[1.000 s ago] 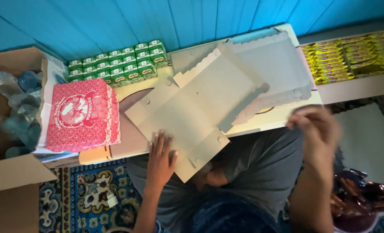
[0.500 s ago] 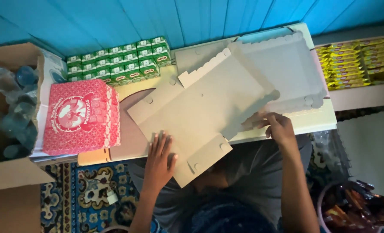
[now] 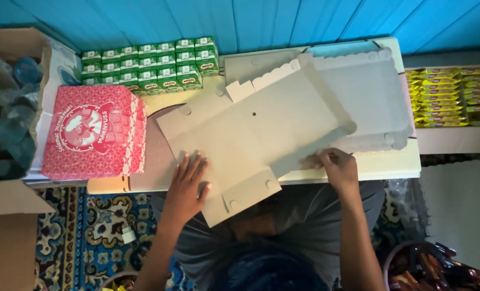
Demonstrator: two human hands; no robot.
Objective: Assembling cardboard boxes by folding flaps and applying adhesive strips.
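Observation:
A flat, unfolded grey cardboard box blank (image 3: 261,134) lies slanted on a low white table (image 3: 391,164). My left hand (image 3: 188,180) presses flat on its near left part, fingers spread. My right hand (image 3: 337,167) pinches the blank's near right edge at a flap. More flat blanks (image 3: 369,86) are stacked under it toward the far right. A folded red patterned box (image 3: 94,132) stands on the table to the left of my left hand.
Rows of small green drink cartons (image 3: 153,67) line the blue wall. An open cardboard carton with plastic water cups (image 3: 5,108) stands at left. Yellow snack packets (image 3: 455,94) fill a tray at right. A bowl of wrapped sweets (image 3: 428,269) sits on the patterned rug.
My right hand came down from the right side onto the blank's near right edge and now grips it. The blank shifted slightly. My left hand stayed pressed on it.

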